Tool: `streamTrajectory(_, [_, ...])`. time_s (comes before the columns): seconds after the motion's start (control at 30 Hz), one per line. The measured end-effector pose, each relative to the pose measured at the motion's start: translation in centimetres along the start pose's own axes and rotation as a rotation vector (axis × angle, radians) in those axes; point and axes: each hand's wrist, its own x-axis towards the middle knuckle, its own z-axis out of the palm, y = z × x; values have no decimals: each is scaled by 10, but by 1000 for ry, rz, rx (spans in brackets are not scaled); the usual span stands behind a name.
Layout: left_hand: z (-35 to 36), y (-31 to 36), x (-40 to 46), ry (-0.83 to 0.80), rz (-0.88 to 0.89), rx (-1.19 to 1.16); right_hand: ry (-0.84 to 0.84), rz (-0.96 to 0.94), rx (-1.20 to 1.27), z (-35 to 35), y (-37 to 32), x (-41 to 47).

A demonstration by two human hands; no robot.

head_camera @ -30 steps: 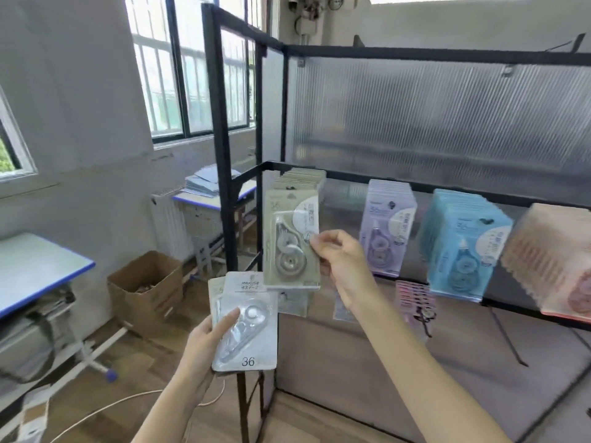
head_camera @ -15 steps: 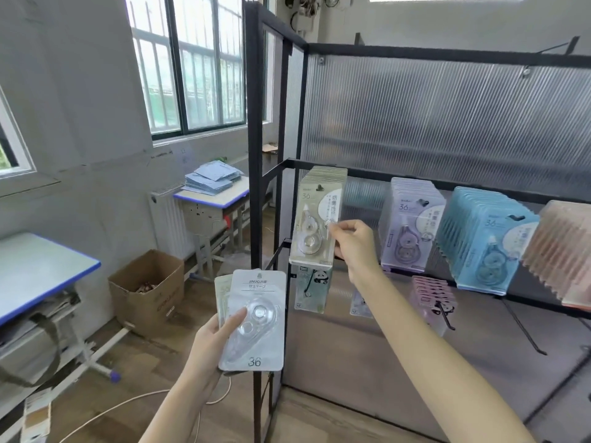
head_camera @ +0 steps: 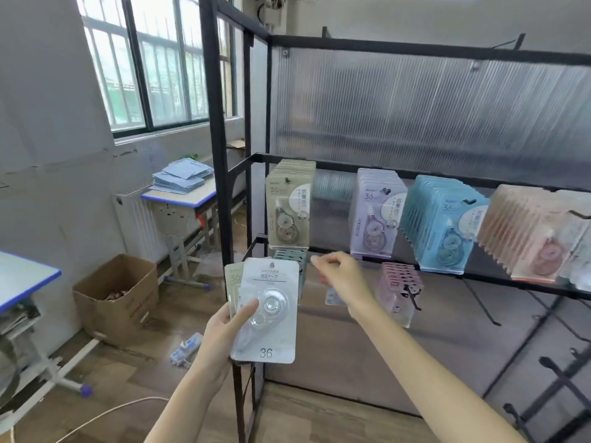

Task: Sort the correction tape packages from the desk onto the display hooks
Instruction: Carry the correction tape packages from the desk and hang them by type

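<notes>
From the head camera, the left hand [head_camera: 224,327] sits low in the centre of the frame, its thumb pressed across the clear blister of a white correction tape package [head_camera: 267,311] marked 36, with a pale green package [head_camera: 232,281] fanned out behind it in the same grasp. The right hand [head_camera: 342,276] hovers just right of those cards, fingers loosely curled and slightly blurred, holding nothing. Behind both hands stands the black display rack [head_camera: 219,187] with a ribbed translucent back panel. On its upper row of hooks hang, from left to right, a beige-green stack [head_camera: 289,206], a lavender stack [head_camera: 377,212], a light blue stack [head_camera: 444,222] and a peach stack [head_camera: 531,231] at the right edge of the frame. Lower down hang a teal stack [head_camera: 302,266], partly hidden behind the held cards, and a pink stack [head_camera: 399,282]. In the lower left of the frame an open cardboard box [head_camera: 118,298] sits on the wooden floor; something dark lies inside, too indistinct to name. A small desk [head_camera: 182,196] under the window carries a pile of blue packets [head_camera: 182,177].
</notes>
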Motion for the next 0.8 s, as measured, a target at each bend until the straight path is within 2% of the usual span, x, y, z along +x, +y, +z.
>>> streamTrajectory(0.13, [34,-14,9,-34,-25,35,-184,79,40,-26,14,-27])
streamTrajectory(0.27, [77,-29,16,-101,-21,66,-152,49,-2,-67,24,-35])
streamTrajectory(0.37, [112,-43,21,-128,-40,66,-102,109,25,-107,32,-35])
streamTrajectory(0.5, [159,-69,28,-144,-82,54,33,145,199,-176,34,-46])
streamTrajectory(0.8, [265,-110,23,-255,-132,49,557,-8,312,-371,41,-66])
